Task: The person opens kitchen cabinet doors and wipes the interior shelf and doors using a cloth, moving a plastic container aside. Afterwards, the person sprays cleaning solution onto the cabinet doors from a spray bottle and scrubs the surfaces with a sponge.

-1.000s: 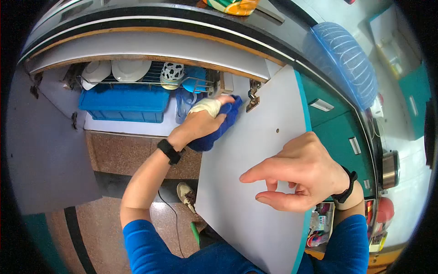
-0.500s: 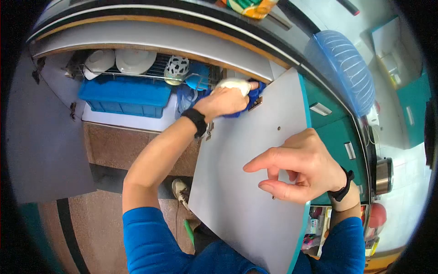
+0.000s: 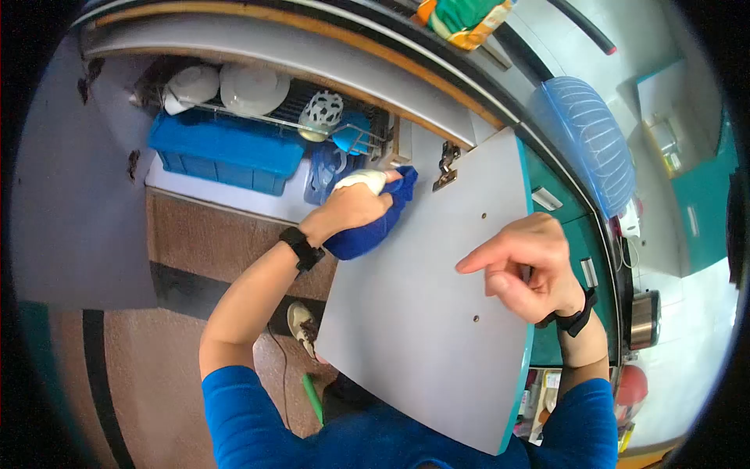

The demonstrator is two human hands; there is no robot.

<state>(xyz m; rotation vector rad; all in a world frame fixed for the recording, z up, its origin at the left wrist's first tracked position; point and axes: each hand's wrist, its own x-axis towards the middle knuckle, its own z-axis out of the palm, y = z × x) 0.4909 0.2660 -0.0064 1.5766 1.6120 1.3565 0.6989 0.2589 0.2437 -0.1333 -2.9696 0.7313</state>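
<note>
My left hand is closed on a dark blue cloth, which hangs below the fingers by the cabinet door's inner face. A rounded cream-coloured thing lies against the same hand with the cloth; its kind is not clear. Over the open cabinet door hovers my right hand, holding nothing, index finger stretched out and the other fingers curled. A metal hinge joins the door to the cabinet, just right of the cloth.
Inside the cabinet are a blue plastic bin, a wire rack with white dishes, and a spotted cup. A blue ribbed plastic basket stands on the counter. My shoe shows below the door.
My left hand has come out from the hinge area, down and left, bringing the blue cloth onto the door's face. My right hand has shifted slightly right, its thumb drawn in. The view has shifted.
</note>
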